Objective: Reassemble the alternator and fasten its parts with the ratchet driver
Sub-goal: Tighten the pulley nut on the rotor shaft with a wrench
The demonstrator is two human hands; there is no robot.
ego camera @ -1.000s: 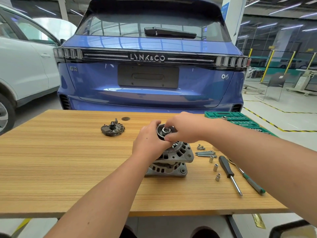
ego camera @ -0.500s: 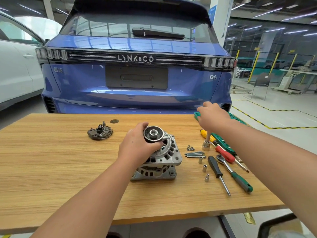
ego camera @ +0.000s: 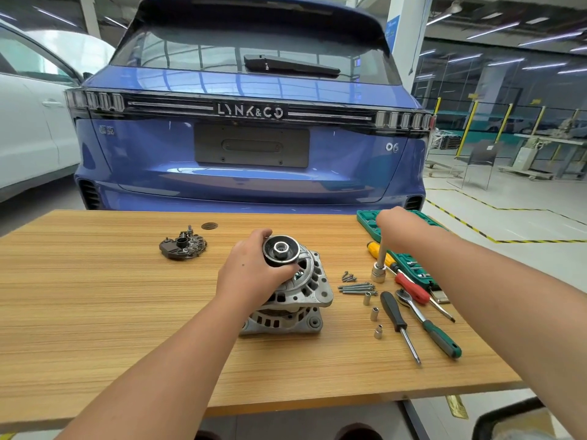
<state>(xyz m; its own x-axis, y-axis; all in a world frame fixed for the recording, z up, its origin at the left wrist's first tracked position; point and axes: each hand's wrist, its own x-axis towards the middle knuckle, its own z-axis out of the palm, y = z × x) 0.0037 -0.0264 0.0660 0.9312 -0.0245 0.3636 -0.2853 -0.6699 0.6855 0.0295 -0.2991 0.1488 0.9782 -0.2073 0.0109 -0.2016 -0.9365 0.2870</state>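
I saw the alternator (ego camera: 290, 300) standing on the desk (ego camera: 95, 312), near its middle, with the pulley (ego camera: 281, 250) on top and tilted a little toward me. My left hand (ego camera: 254, 274) lay on its left side, fingers curled round the pulley and the front housing, so the grip there was clamped on the alternator. The hand and wrist hid the left half of the housing from me.

My right hand (ego camera: 397, 228) was farther back at the right, over the green case (ego camera: 368, 220). It held the top of an extension bar (ego camera: 381, 254) with a socket (ego camera: 378, 273) at the low end; the socket stood on the desk or just above it, I could not tell which. The fingers were hidden behind the back of the hand, but the grip was closed on the bar.

My right forearm covered most of the case, and what lay inside was hard to make out. Between the alternator and the case lay long bolts (ego camera: 357, 287), small screws (ego camera: 349, 276) and three small sockets (ego camera: 374, 313). Beside them lay a black screwdriver (ego camera: 398, 322), the ratchet (ego camera: 427, 323) with a green handle, and a red screwdriver (ego camera: 413, 287), whose tip was partly under my arm. A yellow handle (ego camera: 374, 248) was cut off by the bar.

The rectifier plate (ego camera: 183, 246) lay apart at the left rear, its small parts too fine to tell.
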